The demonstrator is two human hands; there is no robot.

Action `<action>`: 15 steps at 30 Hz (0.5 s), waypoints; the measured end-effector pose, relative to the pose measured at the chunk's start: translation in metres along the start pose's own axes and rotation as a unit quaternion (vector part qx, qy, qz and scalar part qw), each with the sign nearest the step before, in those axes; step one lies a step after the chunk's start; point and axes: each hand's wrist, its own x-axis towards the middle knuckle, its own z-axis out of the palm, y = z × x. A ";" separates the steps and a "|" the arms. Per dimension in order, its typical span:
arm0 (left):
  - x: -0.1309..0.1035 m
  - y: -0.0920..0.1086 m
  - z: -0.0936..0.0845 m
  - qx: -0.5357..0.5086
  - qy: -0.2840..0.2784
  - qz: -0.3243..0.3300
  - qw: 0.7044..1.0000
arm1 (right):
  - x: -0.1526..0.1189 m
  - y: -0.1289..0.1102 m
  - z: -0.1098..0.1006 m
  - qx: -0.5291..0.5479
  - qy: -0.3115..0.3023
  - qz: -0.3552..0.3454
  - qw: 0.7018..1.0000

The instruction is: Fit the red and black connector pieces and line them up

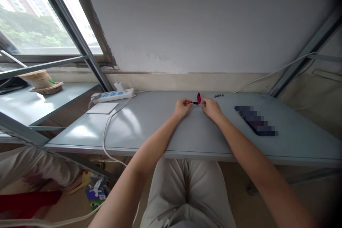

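Note:
My left hand (pixel 182 108) is closed in a pinch on a short black rod-like piece (pixel 195 103), which points right toward my other hand. Just to the right of its tip, my right hand (pixel 211 107) has its thumb and fingers pinched together; whatever they hold is too small to make out. Between and slightly behind both hands, a small red and black object (pixel 199 97) stands on the grey desk (pixel 192 135). Several tiny dark pieces (pixel 219 96), perhaps screws, lie in a row beyond my right hand.
A dark phone (pixel 255 120) lies to the right. On the left are a white power strip (pixel 113 94), a flat white square (pixel 102 108) and a cable (pixel 107 128) hanging over the front edge. A paper cup (pixel 40 79) stands on the neighbouring desk; another person's leg (pixel 40 165) shows below.

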 end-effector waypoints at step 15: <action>0.000 -0.001 -0.002 -0.122 -0.016 -0.087 0.989 | 0.000 -0.014 0.008 0.128 0.006 -0.036 0.991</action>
